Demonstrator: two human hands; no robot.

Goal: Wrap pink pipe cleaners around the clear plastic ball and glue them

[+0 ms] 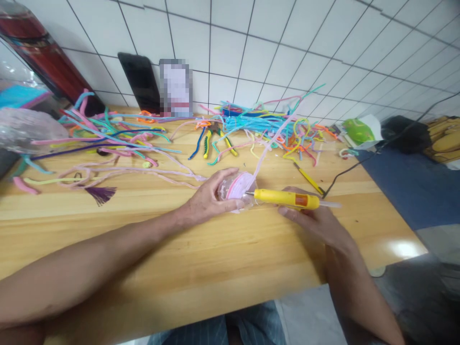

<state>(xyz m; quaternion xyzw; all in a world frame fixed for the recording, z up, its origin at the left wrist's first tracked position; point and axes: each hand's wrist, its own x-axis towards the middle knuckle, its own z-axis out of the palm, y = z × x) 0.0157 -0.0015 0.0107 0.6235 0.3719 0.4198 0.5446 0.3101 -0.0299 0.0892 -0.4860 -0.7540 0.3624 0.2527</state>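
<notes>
My left hand (212, 194) is wrapped round a clear plastic bottle piece (223, 188) lying on its side on the table. Pale pink pipe cleaner (241, 185) covers the end facing right, and a long loose strand (273, 139) of it rises up and to the right. My right hand (312, 218) grips a yellow hot glue gun (283, 197), with a clear glue stick (329, 204) poking out of its back. The gun's nozzle points left and is at the pink covering; whether it touches I cannot tell.
Loose pipe cleaners (258, 125) are heaped along the tiled wall, with pliers (207, 143) among them. A yellow craft knife (308, 178) lies behind the glue gun, near a black cord (345, 171). Two phones lean on the wall, one a black phone (140, 81). A purple tassel (101, 193) lies at left.
</notes>
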